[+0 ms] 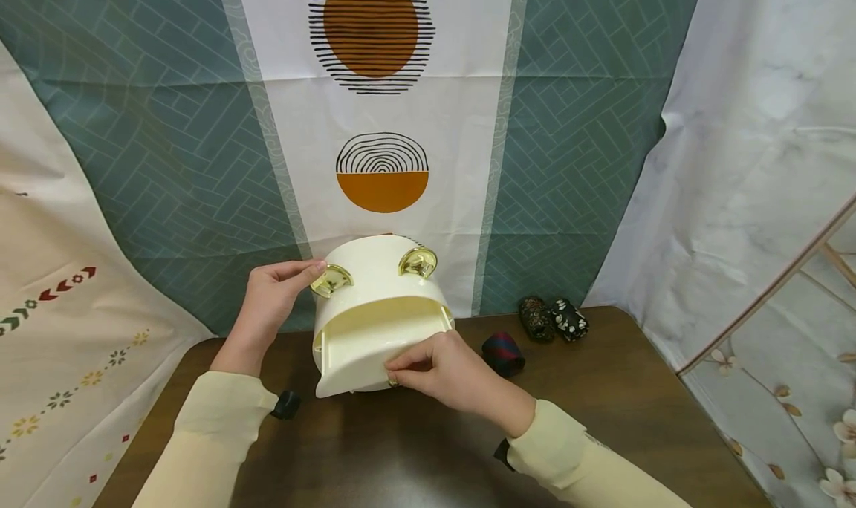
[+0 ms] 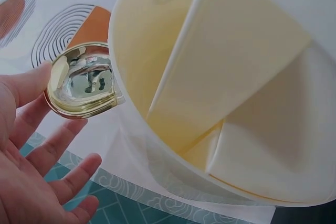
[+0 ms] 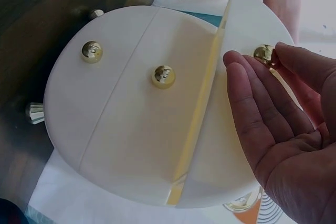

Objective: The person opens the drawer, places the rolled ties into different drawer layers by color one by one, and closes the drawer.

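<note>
A round cream drawer box [image 1: 374,270] with two gold ear-like pieces stands at the table's far side. Its top drawer [image 1: 354,370] is pulled partway out, and I see bare cream surface inside. My left hand [image 1: 270,296] pinches the left gold ear [image 2: 86,80] between thumb and index finger, its other fingers spread. With thumb and fingertips, my right hand [image 1: 448,374] holds the gold knob [image 3: 264,53] of the top drawer. Below it, the middle knob [image 3: 163,76] and bottom knob [image 3: 92,52] sit on drawer fronts that are closed.
Right of the box lie a red-and-blue striped roll of fabric [image 1: 503,353], a dark patterned roll [image 1: 537,318] and a black floral roll [image 1: 570,320]. The brown table [image 1: 635,404] ends at a hanging green and white cloth [image 1: 575,159] behind.
</note>
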`<state>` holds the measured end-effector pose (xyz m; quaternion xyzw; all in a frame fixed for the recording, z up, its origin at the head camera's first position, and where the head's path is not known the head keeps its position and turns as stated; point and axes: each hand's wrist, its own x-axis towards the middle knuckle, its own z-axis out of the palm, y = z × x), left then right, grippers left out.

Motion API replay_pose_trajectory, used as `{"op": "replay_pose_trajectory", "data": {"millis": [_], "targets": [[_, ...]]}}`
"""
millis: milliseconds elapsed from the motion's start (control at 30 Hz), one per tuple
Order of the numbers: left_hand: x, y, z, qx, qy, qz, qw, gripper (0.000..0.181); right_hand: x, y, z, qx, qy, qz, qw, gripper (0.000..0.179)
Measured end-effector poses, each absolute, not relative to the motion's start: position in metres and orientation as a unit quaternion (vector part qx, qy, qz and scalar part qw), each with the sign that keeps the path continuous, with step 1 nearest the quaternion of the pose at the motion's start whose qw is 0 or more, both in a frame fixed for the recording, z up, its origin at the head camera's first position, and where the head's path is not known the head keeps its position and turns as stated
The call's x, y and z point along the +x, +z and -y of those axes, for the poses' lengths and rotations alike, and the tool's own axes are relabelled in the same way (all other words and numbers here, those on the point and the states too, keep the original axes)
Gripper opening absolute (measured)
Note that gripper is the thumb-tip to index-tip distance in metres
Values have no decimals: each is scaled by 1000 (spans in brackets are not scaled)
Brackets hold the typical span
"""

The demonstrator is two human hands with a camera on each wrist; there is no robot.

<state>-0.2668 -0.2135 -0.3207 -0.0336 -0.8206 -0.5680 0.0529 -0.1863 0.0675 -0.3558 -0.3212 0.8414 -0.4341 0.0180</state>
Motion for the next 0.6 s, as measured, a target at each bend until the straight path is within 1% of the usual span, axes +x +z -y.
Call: {"op": "replay_pose_trajectory", "data": {"millis": [367,600], "targets": [[-266,-320,213,-25,-563,825,51,56,-183,-353,-70,-343,-406,-847,12,12],[-266,-318,212,-23,-560,826,52,58,-182,-351,-73,-359,-403,-841,31,13]]}}
